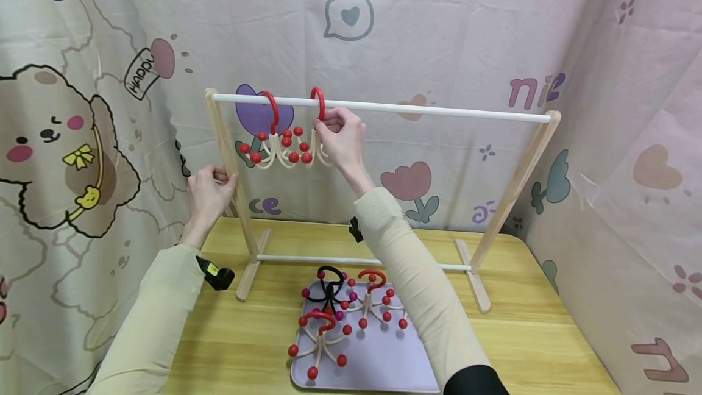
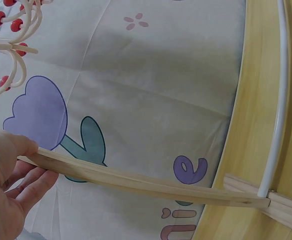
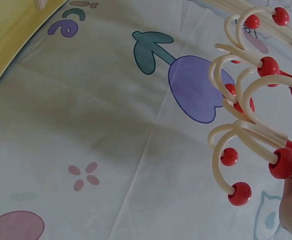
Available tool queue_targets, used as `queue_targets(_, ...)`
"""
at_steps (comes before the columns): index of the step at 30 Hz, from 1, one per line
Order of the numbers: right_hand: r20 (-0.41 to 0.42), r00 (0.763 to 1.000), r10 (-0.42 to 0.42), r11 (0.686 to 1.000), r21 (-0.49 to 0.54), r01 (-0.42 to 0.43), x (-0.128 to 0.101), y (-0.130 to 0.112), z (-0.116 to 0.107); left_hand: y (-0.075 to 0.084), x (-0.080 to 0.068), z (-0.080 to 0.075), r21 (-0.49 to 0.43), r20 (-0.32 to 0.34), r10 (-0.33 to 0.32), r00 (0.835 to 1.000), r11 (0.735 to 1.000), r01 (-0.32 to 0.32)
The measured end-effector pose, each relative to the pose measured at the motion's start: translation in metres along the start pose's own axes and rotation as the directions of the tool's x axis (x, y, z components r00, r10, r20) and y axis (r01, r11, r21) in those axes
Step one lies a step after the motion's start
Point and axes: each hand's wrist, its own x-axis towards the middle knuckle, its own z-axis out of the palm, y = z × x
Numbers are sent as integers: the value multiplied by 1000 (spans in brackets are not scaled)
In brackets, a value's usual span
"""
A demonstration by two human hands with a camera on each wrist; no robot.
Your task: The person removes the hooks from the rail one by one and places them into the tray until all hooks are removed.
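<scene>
My right hand pinches a multi-prong hanger just under its red hook, which curves over the white top rail of a small rack. Its cream prongs end in red balls and are partly hidden by my fingers in the head view. Just left of it hangs a similar hanger, its red hook over the rail. My left hand holds the rack's left wooden post partway up; thumb and fingers lie on opposite sides of the wood in the left wrist view.
A lilac tray on the wooden table bears a black hanger and several red-hooked ones. My right sleeve covers part of the tray. A white lower bar joins the rack's feet. Printed curtains stand close behind and beside.
</scene>
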Motion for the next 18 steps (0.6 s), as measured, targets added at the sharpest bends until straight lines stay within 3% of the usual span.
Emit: queue_targets(18,-35,998,-56,997,51,57,-5,-8,-13,1,-1,0,14,3,-10,1000,1000,10)
